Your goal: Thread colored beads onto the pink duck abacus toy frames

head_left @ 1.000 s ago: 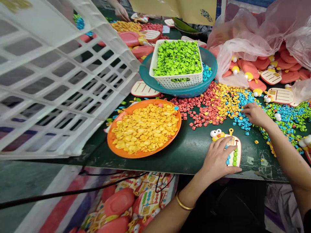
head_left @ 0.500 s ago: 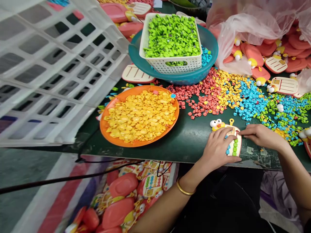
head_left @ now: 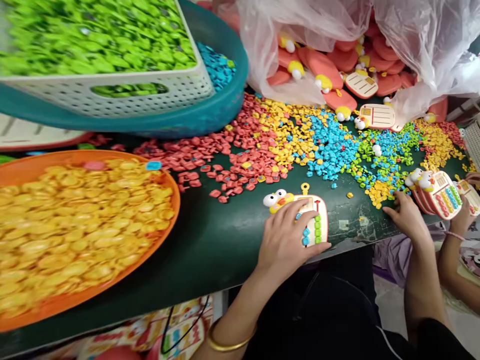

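Note:
A cream toy board [head_left: 323,210] with a red rim, a yellow beaked head and bulging white eyes lies on the table near its front edge. Green and blue beads sit in rows on it. My left hand [head_left: 283,235] grips the board from the left, fingers across its face and thumb along the lower edge, hiding part of the rows. Off to the right, my right hand [head_left: 410,220] is beside a small heap of yellow beads [head_left: 378,192]. Its thumb and forefinger are apart, and I see nothing between them.
Loose red beads [head_left: 240,165] and blue beads [head_left: 332,145] spread behind the board. An orange dish [head_left: 170,200] of yellow pieces stands left, before a teal basin [head_left: 228,107] bearing a white basket [head_left: 150,100]. At right, a co-worker's hand [head_left: 463,215] is by stacked toy boards [head_left: 444,197].
My right hand has left the board and moved right to the yellow beads. My left hand stays on the board. The view has swung right, bringing a co-worker's hand into sight.

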Tool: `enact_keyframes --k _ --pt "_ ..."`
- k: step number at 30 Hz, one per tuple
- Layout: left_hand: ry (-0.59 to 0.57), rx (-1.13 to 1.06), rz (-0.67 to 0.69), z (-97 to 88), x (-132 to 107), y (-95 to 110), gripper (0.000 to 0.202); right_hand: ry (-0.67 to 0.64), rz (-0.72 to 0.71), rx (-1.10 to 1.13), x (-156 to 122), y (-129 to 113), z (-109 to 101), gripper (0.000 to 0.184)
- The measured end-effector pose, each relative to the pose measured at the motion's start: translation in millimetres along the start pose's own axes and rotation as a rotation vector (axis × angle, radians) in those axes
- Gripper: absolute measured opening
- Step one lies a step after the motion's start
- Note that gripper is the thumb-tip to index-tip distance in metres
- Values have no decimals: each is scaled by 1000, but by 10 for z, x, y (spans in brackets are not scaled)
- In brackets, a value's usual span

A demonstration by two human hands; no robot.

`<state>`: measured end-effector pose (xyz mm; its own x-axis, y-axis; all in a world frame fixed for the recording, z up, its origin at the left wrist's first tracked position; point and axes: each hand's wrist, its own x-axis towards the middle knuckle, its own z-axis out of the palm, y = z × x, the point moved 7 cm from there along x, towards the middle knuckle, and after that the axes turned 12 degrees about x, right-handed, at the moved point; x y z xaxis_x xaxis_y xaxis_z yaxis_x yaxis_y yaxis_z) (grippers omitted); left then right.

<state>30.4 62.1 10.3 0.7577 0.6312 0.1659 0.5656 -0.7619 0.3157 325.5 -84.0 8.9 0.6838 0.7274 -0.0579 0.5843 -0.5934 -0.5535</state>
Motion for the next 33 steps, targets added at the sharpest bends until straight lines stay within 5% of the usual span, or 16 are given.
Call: enact_keyframes --k 5,8,12,19,23,27,33 --pt "2 13 -5 13 4 -5 61 85 -92 354 96 -163 76 44" --pt "-2 13 0 21 4 -4 63 120 -158 262 55 -285 -54 24" --pt "-2 7 -10 22 0 -7 63 -57 -182 201 -84 -358 45 22" --pt "17 9 12 28 6 -8 64 46 -233 190 -170 -320 241 24" --pt "74 -58 12 -73 -21 29 68 38 -280 269 -227 -395 180 19" --pt "158 -364 -74 -303 -90 237 40 -35 -480 422 -479 -873 92 6" --pt "-87 -926 -277 -161 -111 510 34 -274 -738 559 -841 -1591 230 16"
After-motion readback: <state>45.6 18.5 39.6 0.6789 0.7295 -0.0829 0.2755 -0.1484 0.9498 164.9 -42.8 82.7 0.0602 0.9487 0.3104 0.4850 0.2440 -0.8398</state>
